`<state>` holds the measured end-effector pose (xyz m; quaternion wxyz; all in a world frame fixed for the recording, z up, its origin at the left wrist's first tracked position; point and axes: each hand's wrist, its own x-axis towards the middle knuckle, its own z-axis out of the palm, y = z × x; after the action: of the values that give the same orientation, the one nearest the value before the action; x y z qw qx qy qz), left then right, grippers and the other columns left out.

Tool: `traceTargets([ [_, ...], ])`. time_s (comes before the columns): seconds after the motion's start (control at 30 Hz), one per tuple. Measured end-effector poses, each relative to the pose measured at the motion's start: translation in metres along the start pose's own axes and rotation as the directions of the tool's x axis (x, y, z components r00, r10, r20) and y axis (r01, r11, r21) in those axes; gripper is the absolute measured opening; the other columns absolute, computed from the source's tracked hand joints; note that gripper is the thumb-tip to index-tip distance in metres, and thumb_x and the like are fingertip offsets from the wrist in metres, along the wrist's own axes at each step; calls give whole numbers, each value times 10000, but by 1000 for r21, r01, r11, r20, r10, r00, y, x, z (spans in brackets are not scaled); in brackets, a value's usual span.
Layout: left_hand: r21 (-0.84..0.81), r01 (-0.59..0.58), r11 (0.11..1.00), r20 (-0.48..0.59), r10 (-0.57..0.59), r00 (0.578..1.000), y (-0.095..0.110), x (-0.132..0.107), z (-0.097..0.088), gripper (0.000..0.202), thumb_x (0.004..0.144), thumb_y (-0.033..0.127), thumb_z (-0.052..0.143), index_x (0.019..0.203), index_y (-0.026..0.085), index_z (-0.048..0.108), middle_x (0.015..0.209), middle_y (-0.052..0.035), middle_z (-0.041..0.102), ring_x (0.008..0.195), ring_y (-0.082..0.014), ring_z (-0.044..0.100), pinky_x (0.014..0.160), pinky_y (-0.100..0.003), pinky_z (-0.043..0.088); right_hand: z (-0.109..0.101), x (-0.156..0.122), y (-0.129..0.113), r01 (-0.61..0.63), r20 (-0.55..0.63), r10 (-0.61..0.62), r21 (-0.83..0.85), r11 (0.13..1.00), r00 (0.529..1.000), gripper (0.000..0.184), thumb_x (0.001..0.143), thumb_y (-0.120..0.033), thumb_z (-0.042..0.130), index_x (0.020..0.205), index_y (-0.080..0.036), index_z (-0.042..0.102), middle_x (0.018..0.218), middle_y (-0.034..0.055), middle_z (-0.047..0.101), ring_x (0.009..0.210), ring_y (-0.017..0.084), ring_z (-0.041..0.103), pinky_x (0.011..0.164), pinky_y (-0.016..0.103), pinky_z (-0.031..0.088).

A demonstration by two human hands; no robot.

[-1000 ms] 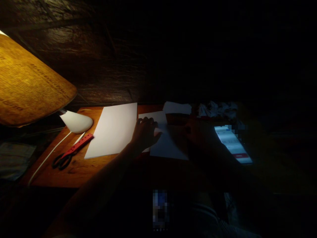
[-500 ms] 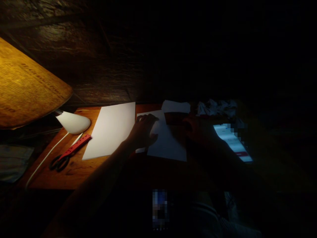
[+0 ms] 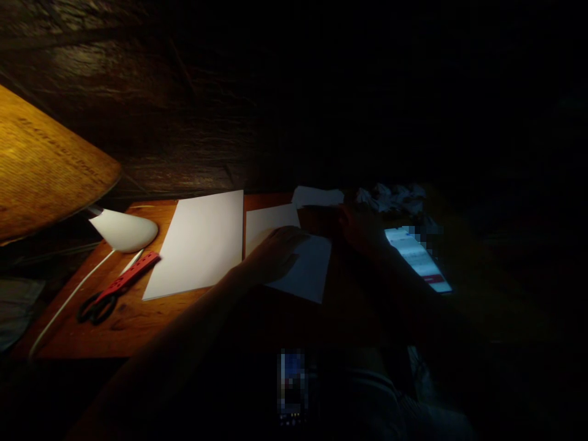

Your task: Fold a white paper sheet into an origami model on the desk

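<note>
My left hand (image 3: 275, 254) lies on a white sheet of paper (image 3: 303, 269) in the middle of a small wooden table (image 3: 133, 318); its fingers are flat on the sheet, though the dim light blurs them. My right hand (image 3: 362, 229) is a dark shape at the sheet's far right corner, and its fingers cannot be made out. A second, larger white sheet (image 3: 197, 245) lies just left of my left hand.
A lamp with a white base (image 3: 122, 229) and a yellow printed shade (image 3: 41, 168) stands at the left. Red-handled scissors (image 3: 114, 288) and a white cord (image 3: 68, 303) lie beside it. A lit phone (image 3: 418, 260) and crumpled paper (image 3: 390, 196) are at the right.
The small sheet has been turned and drawn toward me under my left hand. My right hand has shifted back toward the sheet's far corner. The view has drifted right.
</note>
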<state>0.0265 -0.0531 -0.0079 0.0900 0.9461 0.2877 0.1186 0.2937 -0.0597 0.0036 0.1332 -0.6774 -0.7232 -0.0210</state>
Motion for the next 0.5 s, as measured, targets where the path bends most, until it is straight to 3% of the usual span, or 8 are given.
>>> traceTargets([
  [0.1, 11, -1, 1000, 31, 1, 1000, -5, 3, 0, 409, 1002, 110, 539, 1393, 174, 640, 1521, -120, 634, 1428, -258, 563, 1197, -479, 480, 0, 2, -3, -27, 16, 28, -31, 999, 999, 353, 1025, -231, 493, 1296, -152, 706, 1344, 176, 669, 1266, 377, 576, 1029, 488, 433],
  [0.23, -1, 17, 1000, 24, -17, 1000, -11, 6, 3, 380, 1026, 91, 507, 1329, 209, 703, 1500, -80, 668, 1380, -212, 618, 1170, -419, 514, 3, 2, -5, -86, -9, 86, -42, 995, 996, 357, 1017, -203, 503, 1314, -109, 678, 1383, 216, 636, 1314, 399, 541, 1071, 527, 419],
  [0.33, -29, -2, 1000, 15, 2, 1000, -14, 5, -1, 338, 1027, 155, 563, 1327, 223, 704, 1486, -83, 679, 1364, -215, 633, 1152, -433, 531, 5, 0, -5, -112, -45, 110, -47, 993, 993, 406, 1021, -244, 511, 1372, -75, 626, 1426, 261, 595, 1320, 416, 527, 1041, 532, 443],
  [0.5, -84, -49, 995, 14, 50, 999, -15, 3, -7, 361, 1002, 276, 673, 1361, 241, 671, 1500, -94, 666, 1390, -233, 612, 1165, -475, 520, 1, -3, -3, -162, -28, 161, -81, 983, 987, 378, 1043, -289, 470, 1267, -59, 670, 1365, 290, 590, 1283, 427, 538, 988, 530, 466],
])
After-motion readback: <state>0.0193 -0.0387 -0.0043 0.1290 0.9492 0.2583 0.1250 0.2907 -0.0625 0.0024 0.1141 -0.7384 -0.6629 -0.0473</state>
